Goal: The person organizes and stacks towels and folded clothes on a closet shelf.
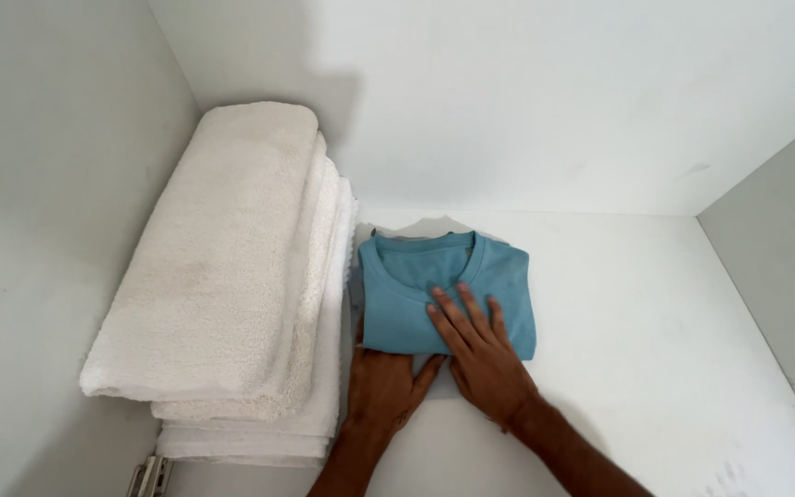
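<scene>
Nearest the shelf's front edge, the left hand (384, 387) reaches under the near edge of a folded blue shirt (416, 281), its fingers hidden so I can't tell its grip, while the right hand (476, 354) lies flat and open on top. Already folded, the shirt sits on the white shelf (655, 322) just beside a stack of white towels (232, 285). Farther back, plain walls; both forearms are cut off.
</scene>
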